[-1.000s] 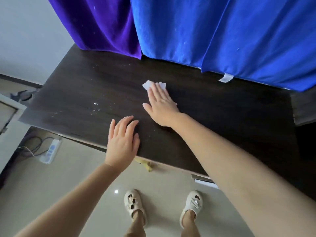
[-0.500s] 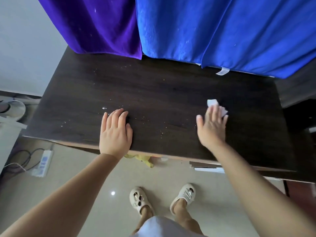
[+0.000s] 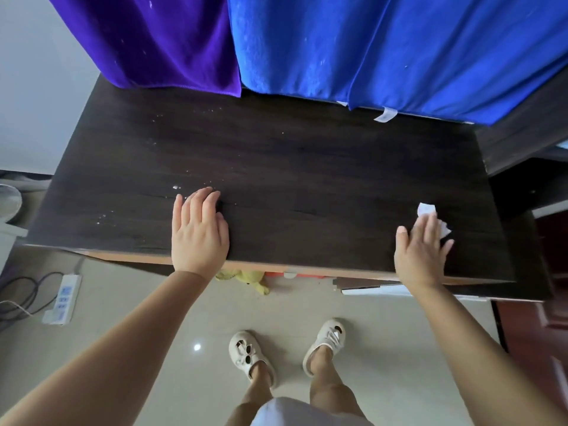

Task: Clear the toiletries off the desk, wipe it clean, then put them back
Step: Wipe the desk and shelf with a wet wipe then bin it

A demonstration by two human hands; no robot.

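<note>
The dark wooden desk (image 3: 292, 167) holds no toiletries; none are in view. My right hand (image 3: 421, 250) lies flat near the desk's front right corner, pressing a crumpled white tissue (image 3: 428, 210) against the top; the tissue sticks out past the fingertips. My left hand (image 3: 198, 232) rests palm down at the front edge, left of centre, holding nothing. White specks and crumbs (image 3: 175, 187) dot the left half of the desk.
A purple cloth (image 3: 153, 41) and a blue cloth (image 3: 384, 47) hang over the desk's back edge. A white power strip (image 3: 63, 298) with cables lies on the tiled floor at left. A yellow object (image 3: 246, 279) sits under the desk. A dark cabinet (image 3: 522, 142) stands at right.
My right hand has slid the tissue from the desk's middle across to the front right corner. My left hand has stayed at the front edge.
</note>
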